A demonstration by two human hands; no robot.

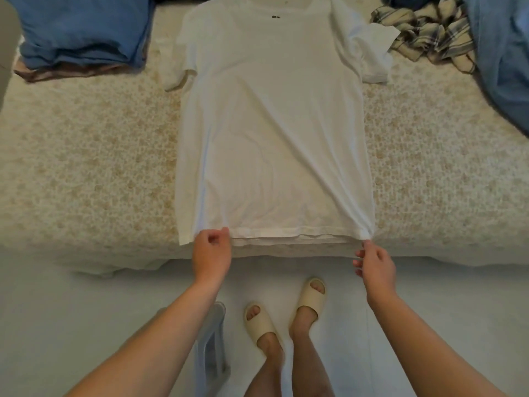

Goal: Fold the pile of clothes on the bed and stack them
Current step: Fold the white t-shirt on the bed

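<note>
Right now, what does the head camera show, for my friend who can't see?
Both hands, left hand and right hand, pinch the bottom hem of a white T-shirt spread flat on a bed. Folded blue clothes sit far left, a plaid garment far right.

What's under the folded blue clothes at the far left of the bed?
A pinkish-brown garment pokes out beneath the folded blue clothes, its edge showing along their near side. The rest of it is covered, as is anything else below.
</note>
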